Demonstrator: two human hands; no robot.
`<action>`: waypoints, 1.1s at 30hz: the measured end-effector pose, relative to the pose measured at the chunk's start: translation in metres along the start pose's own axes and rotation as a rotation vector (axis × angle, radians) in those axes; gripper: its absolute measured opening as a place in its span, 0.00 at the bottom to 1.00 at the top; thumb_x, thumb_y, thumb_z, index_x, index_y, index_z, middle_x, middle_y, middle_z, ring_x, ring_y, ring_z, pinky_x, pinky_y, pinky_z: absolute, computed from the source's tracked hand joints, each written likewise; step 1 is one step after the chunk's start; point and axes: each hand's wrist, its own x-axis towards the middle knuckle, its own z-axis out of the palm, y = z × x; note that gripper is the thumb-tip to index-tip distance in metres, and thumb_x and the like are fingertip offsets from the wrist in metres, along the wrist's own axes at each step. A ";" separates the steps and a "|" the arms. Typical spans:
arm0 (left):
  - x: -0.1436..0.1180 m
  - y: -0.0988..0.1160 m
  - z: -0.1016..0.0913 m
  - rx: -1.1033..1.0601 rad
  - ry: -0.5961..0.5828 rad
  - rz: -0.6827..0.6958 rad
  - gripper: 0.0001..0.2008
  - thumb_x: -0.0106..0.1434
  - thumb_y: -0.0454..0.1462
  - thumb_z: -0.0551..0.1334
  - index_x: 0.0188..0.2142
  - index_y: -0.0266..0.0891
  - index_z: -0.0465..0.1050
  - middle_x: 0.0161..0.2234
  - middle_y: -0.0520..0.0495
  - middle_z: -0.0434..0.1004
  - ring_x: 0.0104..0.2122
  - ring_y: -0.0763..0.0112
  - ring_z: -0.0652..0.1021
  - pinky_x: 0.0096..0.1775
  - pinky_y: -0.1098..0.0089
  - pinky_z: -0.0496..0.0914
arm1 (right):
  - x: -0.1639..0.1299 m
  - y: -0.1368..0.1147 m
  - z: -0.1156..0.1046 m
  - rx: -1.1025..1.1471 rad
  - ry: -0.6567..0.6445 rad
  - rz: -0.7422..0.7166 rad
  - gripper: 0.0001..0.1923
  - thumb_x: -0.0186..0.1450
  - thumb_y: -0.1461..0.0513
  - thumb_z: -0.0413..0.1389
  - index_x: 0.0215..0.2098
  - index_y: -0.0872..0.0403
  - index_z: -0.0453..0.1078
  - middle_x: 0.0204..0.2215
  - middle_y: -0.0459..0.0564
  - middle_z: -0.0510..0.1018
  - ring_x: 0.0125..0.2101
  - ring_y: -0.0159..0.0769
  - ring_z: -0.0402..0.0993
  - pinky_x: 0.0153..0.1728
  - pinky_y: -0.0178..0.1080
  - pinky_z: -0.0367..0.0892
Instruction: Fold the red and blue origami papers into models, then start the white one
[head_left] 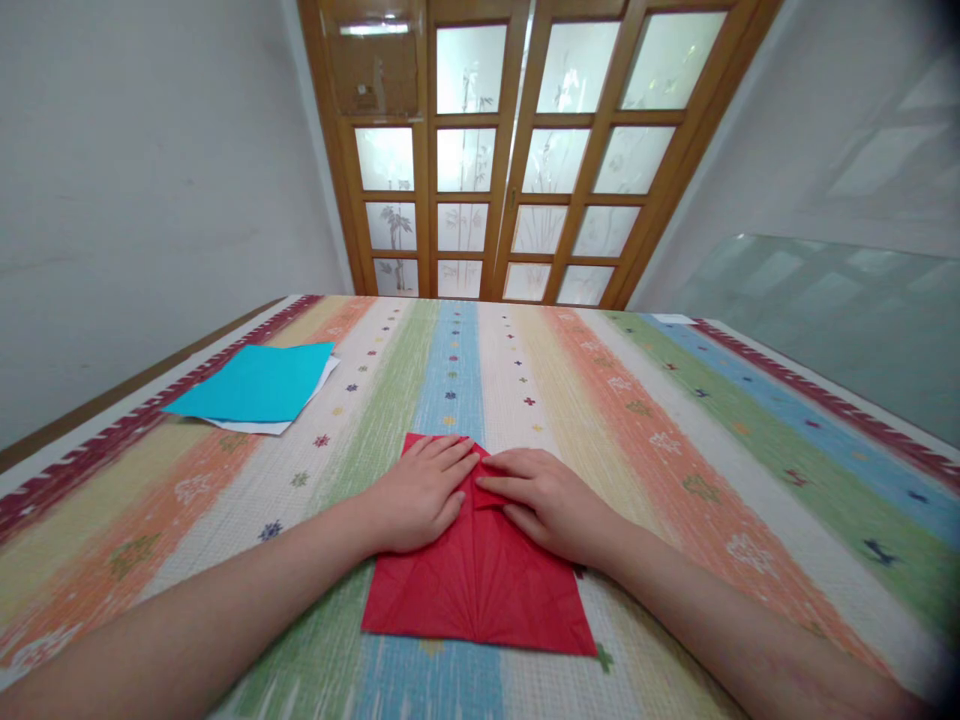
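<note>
Currently, both hands lie flat, palms down with fingers together, on the far part of a red paper sheet (480, 590). Left hand (420, 492) and right hand (551, 500) nearly meet at the fingertips, pressing the creased paper against the striped table (675, 450). The sheet lies at the near middle of the table. A blue sheet (255, 382) over a white sheet (262, 425) sits well apart, far left.
</note>
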 end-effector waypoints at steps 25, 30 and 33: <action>0.001 -0.001 0.001 0.060 -0.026 0.024 0.28 0.73 0.45 0.48 0.68 0.38 0.55 0.68 0.40 0.55 0.68 0.55 0.56 0.66 0.52 0.50 | 0.001 -0.004 -0.001 0.026 -0.067 -0.002 0.14 0.70 0.61 0.54 0.51 0.50 0.77 0.51 0.53 0.78 0.54 0.46 0.70 0.56 0.50 0.64; 0.001 -0.001 0.000 0.066 -0.037 0.028 0.27 0.73 0.45 0.48 0.68 0.39 0.55 0.68 0.41 0.55 0.68 0.56 0.56 0.66 0.53 0.50 | 0.000 -0.003 -0.002 0.071 -0.030 -0.003 0.12 0.69 0.62 0.56 0.49 0.50 0.78 0.49 0.53 0.79 0.53 0.45 0.71 0.55 0.50 0.64; 0.001 -0.002 0.001 0.068 -0.035 0.026 0.28 0.73 0.45 0.49 0.68 0.38 0.55 0.68 0.41 0.55 0.68 0.56 0.56 0.66 0.54 0.49 | -0.001 0.000 -0.003 0.117 0.011 0.000 0.11 0.68 0.62 0.57 0.47 0.51 0.78 0.48 0.54 0.80 0.51 0.44 0.73 0.53 0.49 0.66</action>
